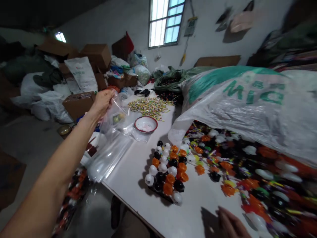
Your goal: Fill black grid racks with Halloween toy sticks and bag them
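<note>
My left hand [105, 99] is raised at the left of the table, fingers pinched on a clear plastic bag [117, 109]. The bag hangs over a stack of clear plastic bags [109, 155] on the table's left edge. My right hand [231, 223] is low at the front, partly cut off by the frame, its visible fingers stretched out with nothing seen in them. Between the hands stands a block of round orange, black and white toy heads [168, 168] in tight rows. Right of it spreads a loose heap of similar toy heads [225, 165] with coloured stems.
A red-rimmed white enamel bowl [146, 125] stands behind the block, near a pile of small yellow-green wrapped pieces [148, 105]. A large white and green sack [235, 96] covers part of the heap. Cardboard boxes [96, 54] and white sacks [81, 74] fill the left background.
</note>
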Available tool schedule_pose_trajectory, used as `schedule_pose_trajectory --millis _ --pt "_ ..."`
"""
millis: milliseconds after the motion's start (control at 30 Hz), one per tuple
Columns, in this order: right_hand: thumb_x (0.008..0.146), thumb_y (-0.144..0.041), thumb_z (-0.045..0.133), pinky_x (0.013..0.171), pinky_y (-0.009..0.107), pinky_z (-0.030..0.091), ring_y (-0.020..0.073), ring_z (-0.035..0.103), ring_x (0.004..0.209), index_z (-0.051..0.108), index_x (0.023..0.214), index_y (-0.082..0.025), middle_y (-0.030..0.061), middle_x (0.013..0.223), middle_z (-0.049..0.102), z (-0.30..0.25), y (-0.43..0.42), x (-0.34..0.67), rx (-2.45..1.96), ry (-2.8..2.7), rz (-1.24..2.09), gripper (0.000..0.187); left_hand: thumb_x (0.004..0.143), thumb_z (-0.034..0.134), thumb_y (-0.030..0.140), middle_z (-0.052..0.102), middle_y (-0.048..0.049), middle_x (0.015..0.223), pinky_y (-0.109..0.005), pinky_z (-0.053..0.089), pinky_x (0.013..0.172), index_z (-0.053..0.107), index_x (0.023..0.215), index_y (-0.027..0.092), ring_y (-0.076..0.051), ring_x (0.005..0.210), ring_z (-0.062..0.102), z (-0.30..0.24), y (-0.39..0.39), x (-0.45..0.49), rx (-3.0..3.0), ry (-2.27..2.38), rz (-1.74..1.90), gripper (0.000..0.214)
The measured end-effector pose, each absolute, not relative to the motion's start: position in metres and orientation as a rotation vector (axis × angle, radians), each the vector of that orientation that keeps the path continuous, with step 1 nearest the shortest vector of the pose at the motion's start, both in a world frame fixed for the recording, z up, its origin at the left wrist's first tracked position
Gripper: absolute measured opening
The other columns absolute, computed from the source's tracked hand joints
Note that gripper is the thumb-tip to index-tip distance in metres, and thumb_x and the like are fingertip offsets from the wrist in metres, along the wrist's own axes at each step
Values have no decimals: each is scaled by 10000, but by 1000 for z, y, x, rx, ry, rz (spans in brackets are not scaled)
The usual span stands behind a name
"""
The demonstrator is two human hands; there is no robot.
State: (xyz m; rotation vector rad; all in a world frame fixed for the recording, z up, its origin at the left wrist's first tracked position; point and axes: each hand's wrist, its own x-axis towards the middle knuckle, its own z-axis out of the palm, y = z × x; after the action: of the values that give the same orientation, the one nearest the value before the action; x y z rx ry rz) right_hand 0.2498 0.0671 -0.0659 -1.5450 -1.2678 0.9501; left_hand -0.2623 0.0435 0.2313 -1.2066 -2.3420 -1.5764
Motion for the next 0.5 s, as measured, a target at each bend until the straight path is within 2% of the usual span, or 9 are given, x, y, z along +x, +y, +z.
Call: schedule_pose_trajectory --millis 33,100,200,333,400,500 --pt "629 -653 734 554 375 546 260 658 592 736 840 -195 89 633 698 -48 75 249 -1549 -1231 961 505 948 478 401 427 42 588 -166 343 506 592 834 120 -63 483 420 233 46 -236 -1342 -2259 -1829 324" --pt "601 -687 762 687 417 578 282 694 726 749 911 -190 113 794 740 -4 82 241 -1375 -1253 1082 586 854 603 404 426 56 576 -151 285 437 594 834 145 -50 442 366 224 51 -178 -1570 -2095 -2212 260" --pt "614 -738 759 856 429 565 283 696 944 753 1020 -225 110 1001 753 61 81 207 -995 -1451 1390 654 764 673 400 469 57 568 -165 290 400 625 853 167 -62 432 396 196 55 -100 -1807 -1971 -2430 254" --pt "626 -820 690 907 410 542 251 681 1011 717 1143 -259 82 1120 729 92 77 167 -581 -1399 1729 764 820 596 333 592 21 627 -192 388 479 688 905 168 -97 519 513 161 58 -34 -2118 -1885 -1998 207" --pt "630 -772 730 864 382 542 218 685 897 739 1045 -241 64 996 747 87 76 165 -621 -1283 1668 674 860 547 308 662 -3 717 -207 443 560 701 949 168 -112 599 576 148 56 -19 -2191 -1816 -1792 226" --pt "626 -664 789 721 316 517 153 608 654 714 741 -200 14 690 687 71 79 174 -801 -1231 1477 485 901 503 306 712 -25 832 -222 488 647 694 998 168 -124 670 630 132 50 -11 -2286 -1754 -1639 256"
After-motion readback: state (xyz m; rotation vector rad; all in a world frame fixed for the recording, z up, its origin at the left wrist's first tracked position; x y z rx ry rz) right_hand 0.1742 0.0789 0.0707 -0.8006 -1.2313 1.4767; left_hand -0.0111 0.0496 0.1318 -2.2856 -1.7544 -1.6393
